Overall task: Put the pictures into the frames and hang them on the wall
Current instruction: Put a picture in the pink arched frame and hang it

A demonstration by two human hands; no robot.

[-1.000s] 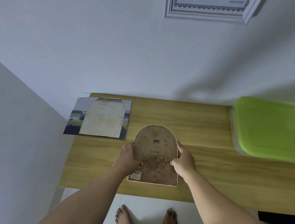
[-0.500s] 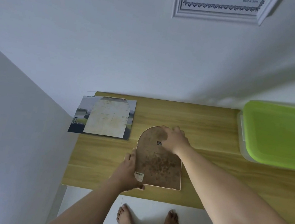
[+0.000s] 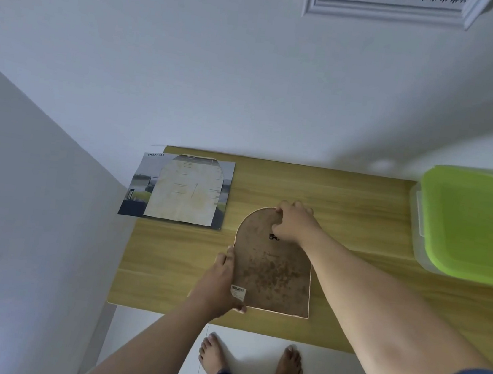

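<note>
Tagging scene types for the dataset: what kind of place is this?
Likely a room in a home, not a lab or workshop. A small wooden table stands against a plain white wall bearing a hung ornate frame, the person's feet are bare on white floor tiles, and a green-lidded storage box sits on the table.

Matt, mottled brown fibreboard on the arched frame back (image 3: 272, 270), with a small paper barcode label (image 3: 238, 291). Smooth wood-grain laminate on the table (image 3: 346, 199). Translucent plastic bin (image 3: 417, 226) under a glossy green plastic lid (image 3: 476, 224). Yellowed paper insert (image 3: 187, 190) over a printed sheet (image 3: 139, 186).
</note>
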